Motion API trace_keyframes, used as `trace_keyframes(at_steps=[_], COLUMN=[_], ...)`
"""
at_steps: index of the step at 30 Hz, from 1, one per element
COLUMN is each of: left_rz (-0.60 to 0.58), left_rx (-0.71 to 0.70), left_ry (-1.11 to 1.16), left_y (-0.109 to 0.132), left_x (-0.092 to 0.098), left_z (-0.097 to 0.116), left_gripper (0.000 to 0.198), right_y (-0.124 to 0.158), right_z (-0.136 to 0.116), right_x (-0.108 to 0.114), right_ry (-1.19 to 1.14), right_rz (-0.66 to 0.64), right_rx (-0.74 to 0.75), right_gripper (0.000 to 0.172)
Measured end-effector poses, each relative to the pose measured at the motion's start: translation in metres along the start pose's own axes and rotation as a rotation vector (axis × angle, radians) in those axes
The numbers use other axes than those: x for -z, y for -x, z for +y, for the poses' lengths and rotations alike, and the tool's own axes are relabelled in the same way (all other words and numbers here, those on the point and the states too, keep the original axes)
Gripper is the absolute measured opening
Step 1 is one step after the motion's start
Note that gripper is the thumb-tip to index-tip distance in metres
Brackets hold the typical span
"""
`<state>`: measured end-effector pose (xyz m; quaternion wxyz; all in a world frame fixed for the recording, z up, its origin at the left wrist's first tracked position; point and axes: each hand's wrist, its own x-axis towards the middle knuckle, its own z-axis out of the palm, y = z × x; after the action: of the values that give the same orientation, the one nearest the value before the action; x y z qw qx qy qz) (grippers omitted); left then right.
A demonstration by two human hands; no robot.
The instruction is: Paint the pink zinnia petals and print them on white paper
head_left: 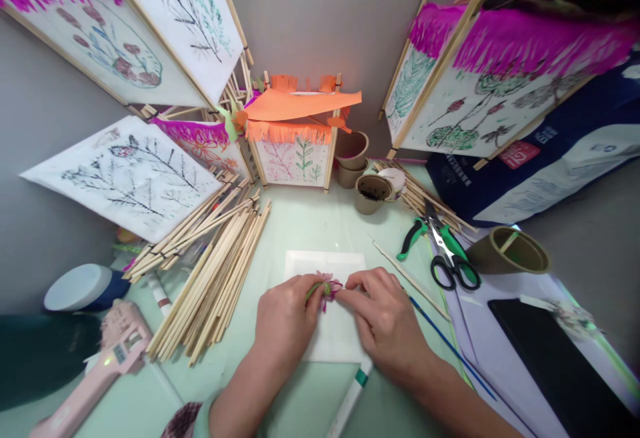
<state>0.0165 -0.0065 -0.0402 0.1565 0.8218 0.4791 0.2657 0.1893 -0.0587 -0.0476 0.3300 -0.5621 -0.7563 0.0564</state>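
A small pink flower with a green centre is held above a sheet of white paper on the pale green table. My left hand pinches its green stem between thumb and forefinger. At the flower's right side, my right hand has thumb and forefinger closed on a petal. The other fingers of both hands are curled in. Below the paper, close to my right wrist, lies a white marker with a green band.
Wooden sticks and a pink glue gun lie left. Scissors, green-handled pliers, a blue thin rod and a black tablet-like slab lie right. Brown pots and a paper lantern stand behind.
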Motion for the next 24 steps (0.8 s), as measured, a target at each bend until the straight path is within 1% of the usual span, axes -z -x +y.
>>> trace_keyframes(at_steps=[5,10,13,16,19,21,24], left_rz=[-0.012,-0.004,0.004,0.010,0.009,0.006,0.006], left_rx=[0.010,-0.001,-0.007,-0.008,-0.001,0.002,0.001], left_ry=[0.004,0.002,-0.005,-0.003,-0.002,-0.001,-0.004], left_y=[-0.0003,0.0009,0.0013,0.0015,0.0018,0.0018,0.0014], left_x=[0.0004,0.0006,0.0006,0.0003,0.0000,0.0002,0.0006], left_z=[0.0002,0.0001,0.0000,-0.0003,-0.0005,-0.0004,0.0004], left_gripper=[0.018,0.019,0.018,0.018,0.019,0.019,0.018], right_y=[0.0006,0.0007,0.0012,0.0019,0.0025,0.0027,0.0026], right_z=[-0.0007,-0.0027,-0.0023,-0.0022,-0.0027,-0.0029,-0.0033], right_x=[-0.0014,0.0001,-0.0011,-0.0027,-0.0026,-0.0022,-0.0024], right_ry=[0.001,-0.127,-0.089,-0.031,-0.108,-0.170,-0.129], right_rz=[-0.032,-0.052,-0.025,-0.044,-0.080,-0.077,-0.047], right_rx=[0.002,0.026,-0.015,-0.042,-0.020,-0.024,-0.061], right_gripper=[0.043,0.035,0.039,0.044,0.040,0.035,0.038])
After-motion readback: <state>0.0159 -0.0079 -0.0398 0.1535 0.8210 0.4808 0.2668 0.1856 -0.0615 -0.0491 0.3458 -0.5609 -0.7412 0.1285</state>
